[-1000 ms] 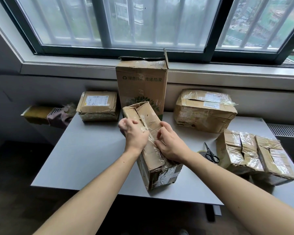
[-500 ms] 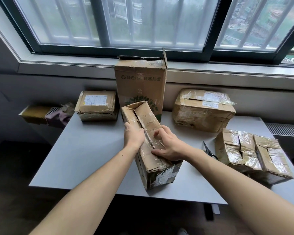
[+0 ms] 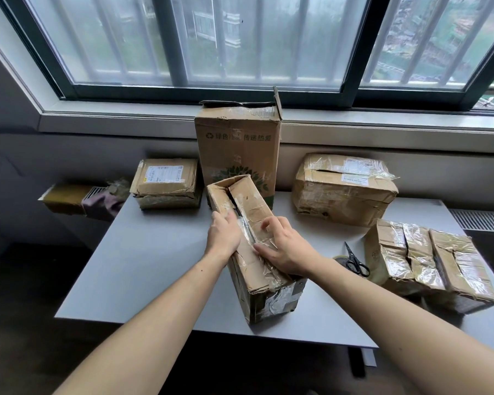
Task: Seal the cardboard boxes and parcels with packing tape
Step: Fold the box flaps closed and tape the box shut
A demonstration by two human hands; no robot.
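Observation:
A long, worn cardboard box (image 3: 257, 277) lies on the grey table (image 3: 154, 266), its top flaps wrinkled with clear tape and a dark gap along the seam. My left hand (image 3: 222, 238) presses on the left flap, fingers lying over the seam. My right hand (image 3: 287, 248) rests on the right flap with its fingers spread along the taped seam. A roll of tape (image 3: 343, 259) lies to the right, partly under black scissors (image 3: 355, 262).
A tall box (image 3: 237, 149) with an open top stands at the back. A labelled parcel (image 3: 166, 182) sits back left, a taped box (image 3: 344, 188) back right, and a taped box (image 3: 431, 262) at the right edge. The window sill runs behind.
Both hands have slid a little along the top of the long box; the right hand's fingers now lie flatter along the seam.

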